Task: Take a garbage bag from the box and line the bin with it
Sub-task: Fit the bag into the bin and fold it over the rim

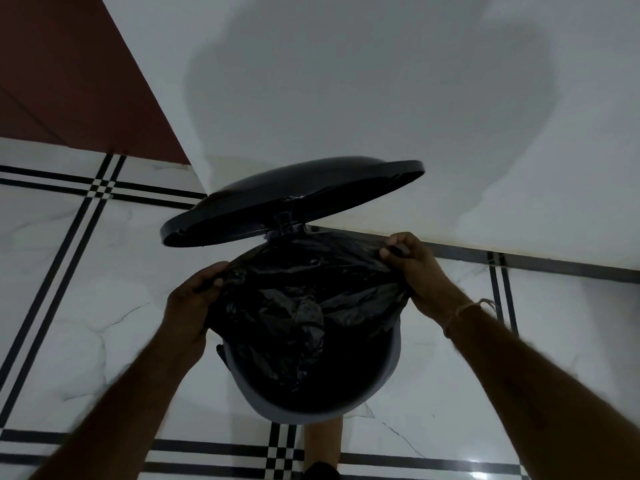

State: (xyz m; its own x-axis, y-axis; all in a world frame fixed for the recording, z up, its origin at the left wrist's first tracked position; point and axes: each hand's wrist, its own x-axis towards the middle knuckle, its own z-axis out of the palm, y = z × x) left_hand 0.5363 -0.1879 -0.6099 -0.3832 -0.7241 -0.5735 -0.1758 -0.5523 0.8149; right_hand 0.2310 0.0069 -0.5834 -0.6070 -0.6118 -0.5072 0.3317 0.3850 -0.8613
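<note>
A grey round pedal bin [360, 396] stands on the tiled floor against the white wall, its dark lid [291, 199] raised. A black garbage bag [304, 299] hangs inside, its mouth spread over the far and side parts of the rim; the near rim is bare. My left hand [194, 299] grips the bag's edge at the left side of the rim. My right hand [415, 268] pinches the bag's edge at the right far side. The box is not in view.
A white wall [381, 81] rises right behind the bin, and a dark red surface [69, 71] stands at the far left. White marble floor tiles [86, 289] with black stripes surround the bin. A foot [322, 445] rests below the bin's front.
</note>
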